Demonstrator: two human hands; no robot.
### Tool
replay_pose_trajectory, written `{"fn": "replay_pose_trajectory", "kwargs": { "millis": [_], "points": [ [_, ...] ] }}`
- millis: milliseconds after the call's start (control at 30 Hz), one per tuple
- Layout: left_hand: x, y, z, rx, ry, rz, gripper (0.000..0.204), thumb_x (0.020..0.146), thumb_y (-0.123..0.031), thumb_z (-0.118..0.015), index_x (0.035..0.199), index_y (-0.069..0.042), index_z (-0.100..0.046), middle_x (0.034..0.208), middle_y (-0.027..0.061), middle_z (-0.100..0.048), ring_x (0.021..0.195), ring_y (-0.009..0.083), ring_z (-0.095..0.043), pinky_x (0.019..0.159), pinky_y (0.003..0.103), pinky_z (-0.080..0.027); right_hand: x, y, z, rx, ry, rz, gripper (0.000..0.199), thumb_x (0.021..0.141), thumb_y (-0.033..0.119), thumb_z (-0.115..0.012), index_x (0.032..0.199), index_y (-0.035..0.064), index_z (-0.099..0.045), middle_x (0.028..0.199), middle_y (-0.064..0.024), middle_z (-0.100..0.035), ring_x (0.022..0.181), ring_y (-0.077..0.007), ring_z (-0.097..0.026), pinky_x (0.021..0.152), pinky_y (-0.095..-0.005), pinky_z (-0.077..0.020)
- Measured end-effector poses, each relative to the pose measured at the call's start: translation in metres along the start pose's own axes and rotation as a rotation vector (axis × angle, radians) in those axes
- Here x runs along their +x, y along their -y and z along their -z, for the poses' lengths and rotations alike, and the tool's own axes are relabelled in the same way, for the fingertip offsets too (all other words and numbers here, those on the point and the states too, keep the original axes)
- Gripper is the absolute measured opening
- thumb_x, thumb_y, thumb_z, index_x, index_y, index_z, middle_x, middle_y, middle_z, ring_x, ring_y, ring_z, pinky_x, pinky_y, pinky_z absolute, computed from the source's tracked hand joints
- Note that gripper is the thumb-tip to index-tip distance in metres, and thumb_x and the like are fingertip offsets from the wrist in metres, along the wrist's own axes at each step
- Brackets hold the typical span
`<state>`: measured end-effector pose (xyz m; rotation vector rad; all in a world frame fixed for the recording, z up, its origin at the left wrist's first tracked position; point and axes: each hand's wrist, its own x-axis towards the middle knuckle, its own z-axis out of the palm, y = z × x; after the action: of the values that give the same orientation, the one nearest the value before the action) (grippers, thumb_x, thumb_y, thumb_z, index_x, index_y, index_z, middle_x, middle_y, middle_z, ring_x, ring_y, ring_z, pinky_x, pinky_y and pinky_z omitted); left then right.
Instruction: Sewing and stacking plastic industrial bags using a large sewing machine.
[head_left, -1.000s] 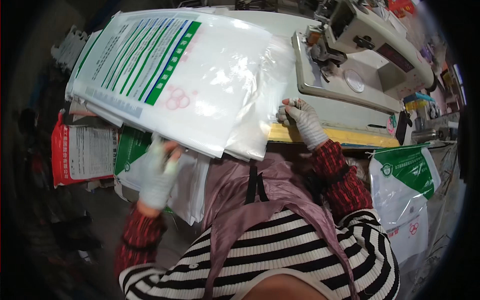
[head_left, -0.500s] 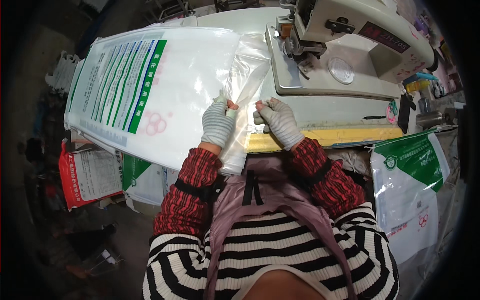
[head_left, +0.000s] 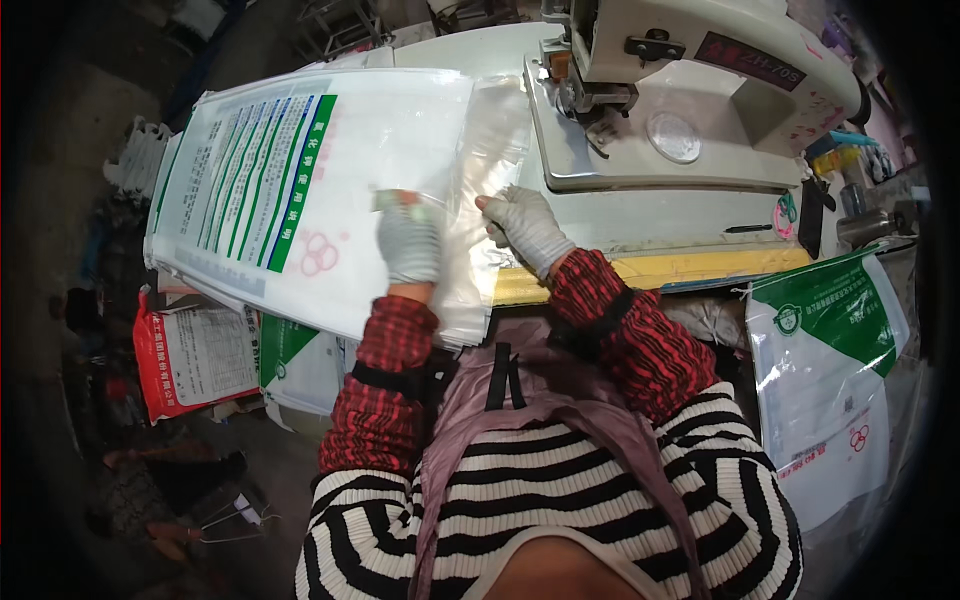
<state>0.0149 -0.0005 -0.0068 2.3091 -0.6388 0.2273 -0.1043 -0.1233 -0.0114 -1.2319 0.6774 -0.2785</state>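
Observation:
A stack of white printed bags with green and blue stripes lies on the left of the table. Clear plastic liner sticks out of its right end. My left hand, in a grey-white fingerless glove, is over the top bag near that end; motion smears its fingers. My right hand, gloved alike, is at the liner's right edge with curled fingers, thumb and forefinger pinched on the liner.
A white sewing machine stands at the back right. A yellow strip runs along the table's front edge. Scissors and a black pen lie at right. A green-white bag hangs at right; a red-white bag is lower left.
My left hand has moved a little left, away from the liner and onto the white bag. My right hand has shifted left to the liner's edge. The whole view has shifted slightly.

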Motion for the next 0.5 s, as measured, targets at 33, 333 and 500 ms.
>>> {"fn": "replay_pose_trajectory", "kwargs": {
  "millis": [33, 333, 500],
  "points": [
    [0.016, 0.017, 0.008, -0.683, -0.026, 0.397, 0.019, 0.091, -0.022, -0.05, 0.09, -0.003, -0.052, 0.07, 0.0062, -0.053, 0.063, 0.0206, -0.053, 0.06, 0.035, -0.045, -0.007, -0.003, 0.0, 0.016, 0.032, -0.021, 0.031, 0.081, 0.026, -0.065, 0.082, -0.0044, -0.059, 0.064, -0.0063, -0.059, 0.056, -0.0121, -0.054, 0.052, -0.0264, -0.0446],
    [0.01, -0.004, 0.114, -0.541, 0.126, 0.285, 0.025, 0.091, -0.027, -0.058, 0.083, -0.004, -0.051, 0.07, 0.001, -0.047, 0.061, 0.01, -0.04, 0.055, 0.028, -0.038, -0.095, 0.022, -0.003, -0.676, -0.297, 0.678, 0.025, 0.078, 0.009, -0.06, 0.102, 0.0025, -0.06, 0.089, -0.0125, -0.06, 0.082, -0.0268, -0.056, 0.076, -0.0356, -0.0465],
    [-0.041, -0.039, 0.144, -0.285, 0.113, -0.007, 0.022, 0.087, -0.02, -0.063, 0.088, -0.001, -0.052, 0.061, 0.0026, -0.049, 0.055, 0.0121, -0.043, 0.052, 0.028, -0.038, -0.114, 0.045, -0.063, -0.959, 0.368, 1.205, 0.022, 0.075, 0.011, -0.052, 0.095, 0.0038, -0.06, 0.096, -0.0138, -0.059, 0.093, -0.027, -0.058, 0.076, -0.038, -0.048]
  ]
}}
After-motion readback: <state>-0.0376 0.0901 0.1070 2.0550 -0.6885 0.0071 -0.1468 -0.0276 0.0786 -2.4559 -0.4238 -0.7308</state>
